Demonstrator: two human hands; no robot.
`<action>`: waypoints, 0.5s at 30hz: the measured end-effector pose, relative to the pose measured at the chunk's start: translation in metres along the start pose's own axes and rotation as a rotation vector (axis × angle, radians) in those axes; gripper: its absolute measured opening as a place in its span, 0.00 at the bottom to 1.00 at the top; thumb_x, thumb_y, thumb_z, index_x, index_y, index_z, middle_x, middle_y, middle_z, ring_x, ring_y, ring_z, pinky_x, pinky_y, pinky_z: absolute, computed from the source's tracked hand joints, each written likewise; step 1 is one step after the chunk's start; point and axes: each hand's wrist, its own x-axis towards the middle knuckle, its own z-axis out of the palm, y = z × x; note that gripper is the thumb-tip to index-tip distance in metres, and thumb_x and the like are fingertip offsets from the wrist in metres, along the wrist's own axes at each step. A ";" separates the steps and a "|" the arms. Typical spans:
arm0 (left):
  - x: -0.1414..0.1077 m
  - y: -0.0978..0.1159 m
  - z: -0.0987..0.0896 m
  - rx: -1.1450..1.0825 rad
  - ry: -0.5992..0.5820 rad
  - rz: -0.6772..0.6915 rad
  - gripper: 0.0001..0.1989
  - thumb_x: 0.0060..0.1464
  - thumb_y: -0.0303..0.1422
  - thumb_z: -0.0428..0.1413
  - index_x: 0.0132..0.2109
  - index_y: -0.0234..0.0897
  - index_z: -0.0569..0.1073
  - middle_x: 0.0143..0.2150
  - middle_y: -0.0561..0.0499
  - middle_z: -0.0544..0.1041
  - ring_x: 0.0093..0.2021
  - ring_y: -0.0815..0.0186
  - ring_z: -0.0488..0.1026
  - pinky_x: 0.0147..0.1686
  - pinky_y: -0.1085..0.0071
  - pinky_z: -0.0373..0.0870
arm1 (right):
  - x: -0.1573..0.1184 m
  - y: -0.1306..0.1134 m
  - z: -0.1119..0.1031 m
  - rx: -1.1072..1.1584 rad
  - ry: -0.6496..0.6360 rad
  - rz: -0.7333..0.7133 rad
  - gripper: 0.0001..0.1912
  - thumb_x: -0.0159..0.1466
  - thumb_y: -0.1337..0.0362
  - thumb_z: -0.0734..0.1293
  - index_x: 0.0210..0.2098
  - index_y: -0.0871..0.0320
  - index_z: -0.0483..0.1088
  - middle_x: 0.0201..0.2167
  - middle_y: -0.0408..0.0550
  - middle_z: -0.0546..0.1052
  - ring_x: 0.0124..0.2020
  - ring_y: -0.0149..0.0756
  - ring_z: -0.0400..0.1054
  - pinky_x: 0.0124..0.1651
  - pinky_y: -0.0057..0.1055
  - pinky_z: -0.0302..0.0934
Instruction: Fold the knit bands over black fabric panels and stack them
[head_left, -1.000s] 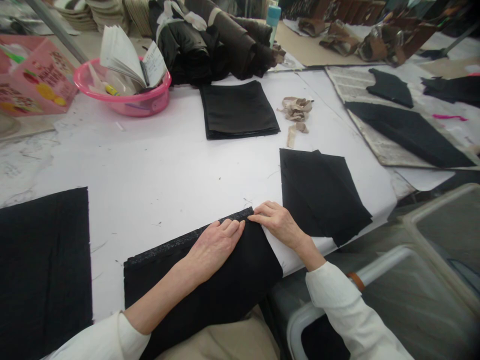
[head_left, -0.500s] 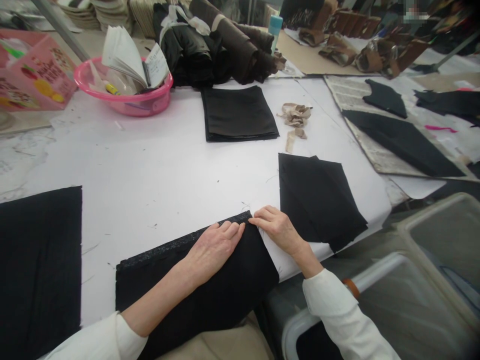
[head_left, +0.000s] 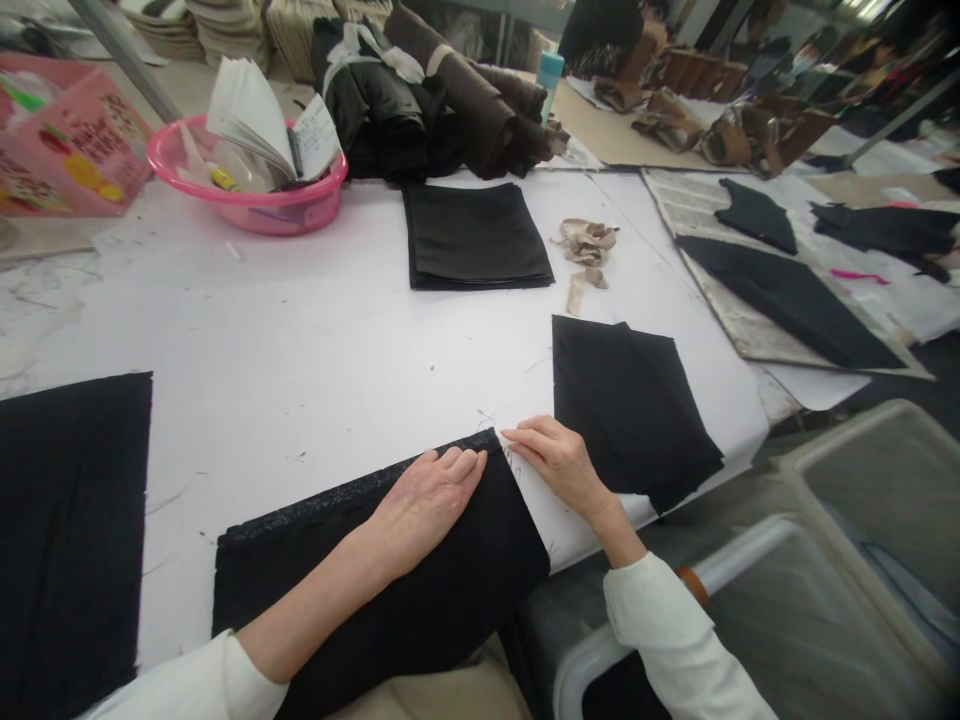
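A black fabric piece (head_left: 450, 560) lies at the table's front edge, with a speckled strip (head_left: 315, 492) along its far edge. My left hand (head_left: 431, 500) rests on it near its far right corner, fingers curled together and fingertips pressed on the cloth. Just right of that corner is my right hand (head_left: 555, 460), its thumb and fingers closed in a pinch; anything between them is too small to make out. More black cloth lies at the left (head_left: 71, 530) and, as overlapping pieces, to the right (head_left: 626, 405).
Farther back are a pink basin (head_left: 247, 205) with a notebook, a stack of black sheets (head_left: 476, 240) and beige strips (head_left: 585, 243). Black pieces lie on a board (head_left: 712, 290) at the right. A grey bin (head_left: 862, 520) stands beside the table's right front edge.
My right hand has moved slightly away from the fabric's corner. My left hand keeps its place on the cloth. The whole view has shifted a little.
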 end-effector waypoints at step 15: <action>0.003 -0.001 -0.001 -0.017 -0.031 -0.020 0.21 0.64 0.23 0.45 0.62 0.33 0.58 0.44 0.47 0.69 0.42 0.62 0.67 0.39 0.65 0.64 | -0.002 -0.001 0.005 -0.276 -0.100 -0.164 0.11 0.68 0.70 0.61 0.46 0.53 0.73 0.39 0.47 0.75 0.42 0.34 0.66 0.45 0.32 0.60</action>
